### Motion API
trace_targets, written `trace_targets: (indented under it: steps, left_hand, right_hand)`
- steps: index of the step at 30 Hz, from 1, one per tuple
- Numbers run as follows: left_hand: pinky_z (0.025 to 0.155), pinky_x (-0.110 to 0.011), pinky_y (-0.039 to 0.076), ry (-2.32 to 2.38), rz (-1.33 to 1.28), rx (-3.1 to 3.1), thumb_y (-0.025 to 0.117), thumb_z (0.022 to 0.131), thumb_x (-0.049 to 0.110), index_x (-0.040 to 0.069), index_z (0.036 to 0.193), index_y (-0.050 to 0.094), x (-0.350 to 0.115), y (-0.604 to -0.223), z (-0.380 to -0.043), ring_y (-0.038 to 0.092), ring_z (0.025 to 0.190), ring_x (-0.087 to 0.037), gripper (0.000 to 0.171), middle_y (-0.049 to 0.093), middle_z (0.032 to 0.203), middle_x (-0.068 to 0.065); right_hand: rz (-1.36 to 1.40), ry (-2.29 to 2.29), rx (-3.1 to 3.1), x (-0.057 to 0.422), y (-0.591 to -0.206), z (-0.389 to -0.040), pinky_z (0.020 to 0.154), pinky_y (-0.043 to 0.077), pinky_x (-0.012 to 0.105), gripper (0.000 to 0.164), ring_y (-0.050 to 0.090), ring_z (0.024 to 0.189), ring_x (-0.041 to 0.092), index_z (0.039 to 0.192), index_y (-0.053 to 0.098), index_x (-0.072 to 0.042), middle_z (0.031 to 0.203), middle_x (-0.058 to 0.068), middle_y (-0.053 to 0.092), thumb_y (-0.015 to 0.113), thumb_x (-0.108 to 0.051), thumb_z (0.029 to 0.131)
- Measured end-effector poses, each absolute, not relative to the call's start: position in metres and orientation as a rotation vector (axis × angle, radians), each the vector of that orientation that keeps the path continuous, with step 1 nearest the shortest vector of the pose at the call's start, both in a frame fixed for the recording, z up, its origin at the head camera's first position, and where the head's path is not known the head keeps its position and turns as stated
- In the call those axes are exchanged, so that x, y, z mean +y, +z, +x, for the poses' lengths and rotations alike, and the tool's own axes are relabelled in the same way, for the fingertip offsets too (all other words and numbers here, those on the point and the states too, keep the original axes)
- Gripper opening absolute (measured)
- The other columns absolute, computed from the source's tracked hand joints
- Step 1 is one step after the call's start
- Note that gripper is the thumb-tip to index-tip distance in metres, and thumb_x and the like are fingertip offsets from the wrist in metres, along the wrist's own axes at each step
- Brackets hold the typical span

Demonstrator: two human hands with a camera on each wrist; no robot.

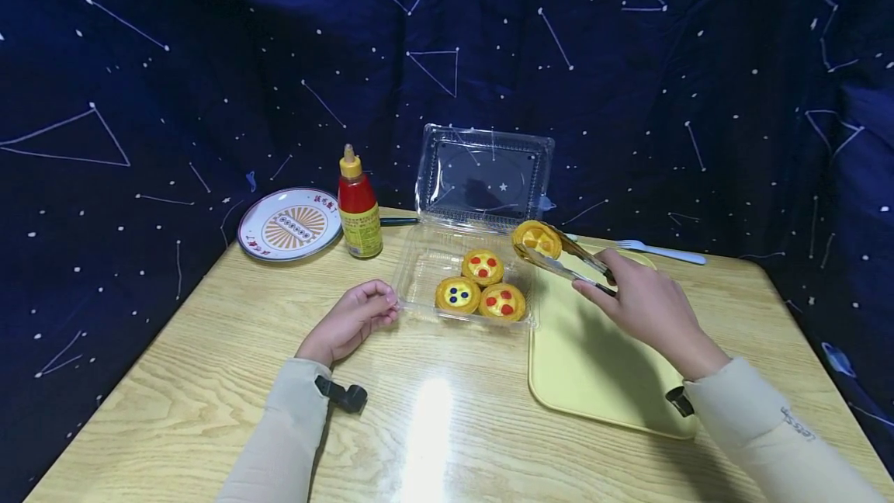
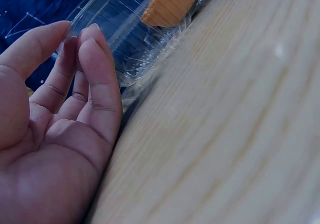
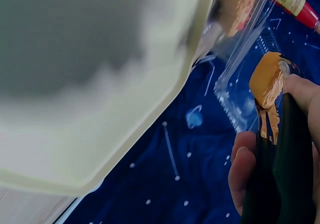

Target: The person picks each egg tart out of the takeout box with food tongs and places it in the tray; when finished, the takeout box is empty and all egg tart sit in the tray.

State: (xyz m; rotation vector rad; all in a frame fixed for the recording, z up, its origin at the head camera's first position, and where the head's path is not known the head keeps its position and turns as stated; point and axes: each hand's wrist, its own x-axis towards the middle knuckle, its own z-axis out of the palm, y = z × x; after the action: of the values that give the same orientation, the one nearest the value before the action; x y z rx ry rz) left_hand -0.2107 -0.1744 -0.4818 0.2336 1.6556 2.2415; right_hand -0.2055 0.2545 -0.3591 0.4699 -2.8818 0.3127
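Note:
My left hand [image 1: 356, 320] pinches the front left corner of a clear plastic box [image 1: 417, 274] between thumb and fingers. Its hinged lid [image 1: 482, 177] stands up at the back. Inside the box sit a tart with blue dots [image 1: 457, 296] and two with red pieces, one tart [image 1: 483, 265] behind and another tart [image 1: 503, 303] at front right. My right hand [image 1: 653, 305] grips dark-handled tongs [image 3: 290, 159], whose tips hold a tart with yellow pieces [image 1: 536, 237] in the air by the box's back right corner. The right wrist view shows this tart [image 3: 266, 76] side-on.
A pale yellow tray [image 1: 580, 371] lies beneath the right hand, right of the box. Behind it is a light-coloured fork [image 1: 663, 252]. To the left stand a red sauce bottle [image 1: 359, 216] and a patterned plate [image 1: 254, 247]. A dark thin handle [image 1: 400, 221] pokes out behind the bottle.

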Motion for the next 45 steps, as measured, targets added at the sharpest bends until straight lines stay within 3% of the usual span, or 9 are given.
trace_targets:
  steps: [14, 35, 45]
  left_hand:
    - [0.077, -0.023, 0.055, 2.248, 0.234, 1.639, 0.058, 0.101, 0.01, 0.005, 0.1, 0.056, -0.175, -0.483, -0.211, 0.061, 0.083, -0.013, 0.006, 0.061, 0.094, -0.006]
    - [0.079, -0.023, 0.054, 2.247, 0.262, 1.648, 0.053, 0.102, 0.007, 0.005, 0.102, 0.056, -0.174, -0.481, -0.209, 0.061, 0.087, -0.013, 0.003, 0.06, 0.097, -0.007]
    - [0.08, -0.024, 0.054, 2.243, 0.253, 1.641, 0.055, 0.102, 0.009, 0.005, 0.102, 0.056, -0.175, -0.481, -0.21, 0.061, 0.087, -0.014, 0.004, 0.06, 0.097, -0.007]
  right_hand:
    - [0.373, 0.309, -2.896, 0.293, -0.364, -0.2, 0.042, 0.032, 0.035, 0.049, 0.047, 0.057, 0.021, 0.111, 0.055, -0.015, 0.073, 0.002, 0.056, 0.059, -0.06, 0.092]
    - [0.361, 0.232, -3.062, 0.31, -0.394, -0.222, 0.044, 0.031, 0.036, 0.06, 0.046, 0.056, 0.024, 0.112, 0.054, -0.006, 0.063, 0.003, 0.046, 0.052, -0.063, 0.094]
    - [0.328, 0.282, -3.132, 0.305, -0.399, -0.226, 0.047, 0.037, 0.04, 0.071, 0.051, 0.063, 0.027, 0.121, 0.053, -0.002, 0.081, 0.011, 0.059, 0.053, -0.067, 0.092]
